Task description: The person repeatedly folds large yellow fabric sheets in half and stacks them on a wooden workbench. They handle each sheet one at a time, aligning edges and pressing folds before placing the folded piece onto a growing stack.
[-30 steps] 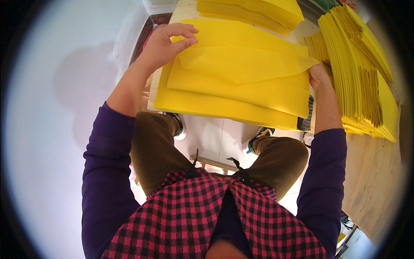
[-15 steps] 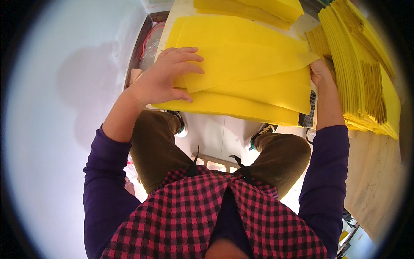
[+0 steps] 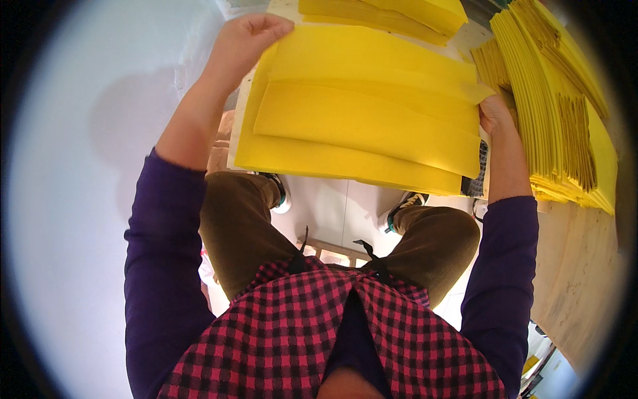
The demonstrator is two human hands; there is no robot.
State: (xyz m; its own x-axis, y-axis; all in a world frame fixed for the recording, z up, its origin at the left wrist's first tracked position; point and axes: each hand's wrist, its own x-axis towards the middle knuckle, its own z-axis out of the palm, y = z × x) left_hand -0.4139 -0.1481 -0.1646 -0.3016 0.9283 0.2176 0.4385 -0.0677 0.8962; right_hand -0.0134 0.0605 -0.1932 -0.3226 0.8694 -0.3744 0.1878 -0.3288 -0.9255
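A thin yellow sheet, soft like non-woven fabric, lies over a pile of similar yellow sheets in front of me. At its far left corner my left hand is closed, thumb and fingers pinching the edge. The sheet's right end is gripped by my right hand; the fingertips there are partly hidden behind the fabric. A folded layer shows below the sheet, with its near edge slanting across the pile.
Beyond the pile lies another yellow stack. Tall bundles of folded yellow fabric stand at the right on a wooden tabletop. A pale wall runs along my left. My knees are under the pile's near edge.
My left hand has moved away from me, from hovering open over the sheet to pinching its far left corner. The sheet's left part has shifted away too. My right hand stays put.
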